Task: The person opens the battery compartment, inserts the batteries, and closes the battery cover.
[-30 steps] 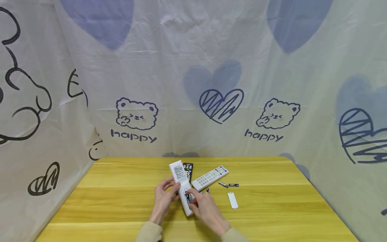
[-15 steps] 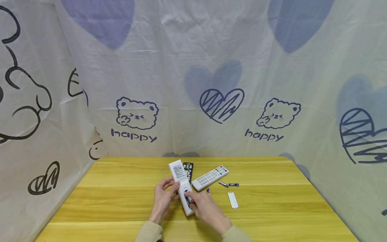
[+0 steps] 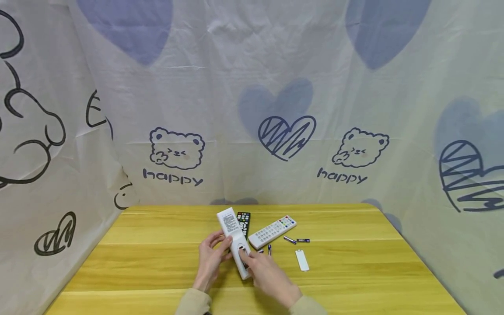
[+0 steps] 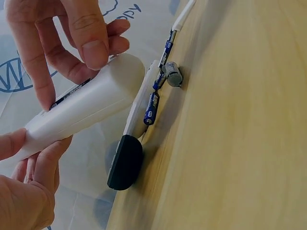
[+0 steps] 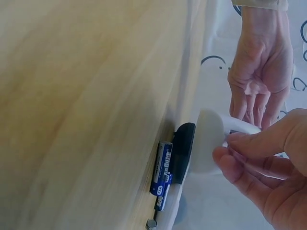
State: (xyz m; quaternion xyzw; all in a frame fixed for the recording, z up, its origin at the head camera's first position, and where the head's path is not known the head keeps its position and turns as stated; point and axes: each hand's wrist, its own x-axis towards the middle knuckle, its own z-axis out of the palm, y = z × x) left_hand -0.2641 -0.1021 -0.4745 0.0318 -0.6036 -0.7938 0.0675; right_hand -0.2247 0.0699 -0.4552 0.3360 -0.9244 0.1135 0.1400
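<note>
My left hand [image 3: 209, 260] grips a white remote control [image 3: 229, 223] by its sides, back face up, its battery compartment uncovered. In the left wrist view the remote is raised above the tabletop, and a dark battery [image 4: 69, 95] shows in the compartment. My right hand [image 3: 271, 278] has its fingers bent over that compartment. The index fingertip is at one end of the battery, with the middle finger and thumb close to the other end. From the head view, the right hand hides the lower part of the compartment.
Behind the held remote lies a black remote [image 3: 245, 221]. To its right are a second white remote [image 3: 272, 232] with coloured buttons, several blue batteries [image 3: 303, 240] and a white battery cover [image 3: 302, 260]. A patterned cloth [image 3: 252, 175] hangs beyond the wooden table [image 3: 346, 271].
The right hand's fingers have shifted along the compartment, toward its lower end. Loose batteries beside the hand show more fully now. My left hand keeps its grip on the remote.
</note>
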